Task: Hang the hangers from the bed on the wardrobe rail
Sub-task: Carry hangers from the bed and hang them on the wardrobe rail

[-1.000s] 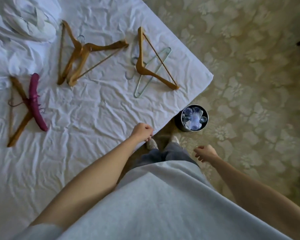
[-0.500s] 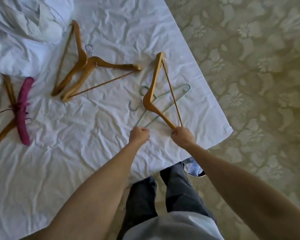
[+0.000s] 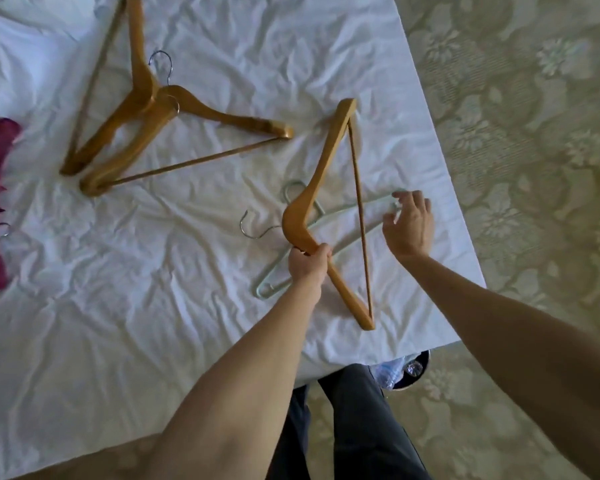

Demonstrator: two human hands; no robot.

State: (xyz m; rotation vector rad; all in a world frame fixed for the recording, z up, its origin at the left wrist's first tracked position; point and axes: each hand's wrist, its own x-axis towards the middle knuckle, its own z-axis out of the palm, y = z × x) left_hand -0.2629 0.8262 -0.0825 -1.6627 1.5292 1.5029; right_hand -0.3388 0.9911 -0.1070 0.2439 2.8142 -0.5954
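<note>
On the wrinkled white bed sheet (image 3: 153, 306) at frame centre, the left hand (image 3: 309, 263) is fisted around the wooden hanger (image 3: 326, 174), so the spread, empty right hand (image 3: 409, 223) should probably pinch the pale wire hanger (image 3: 340, 242) beneath and slide it free without snagging hooks.

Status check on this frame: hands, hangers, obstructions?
Left hand shut on wooden hanger. Right hand open, reaching at pale wire hanger beneath it. Other hangers on bed sheet. Nothing blocking.
</note>
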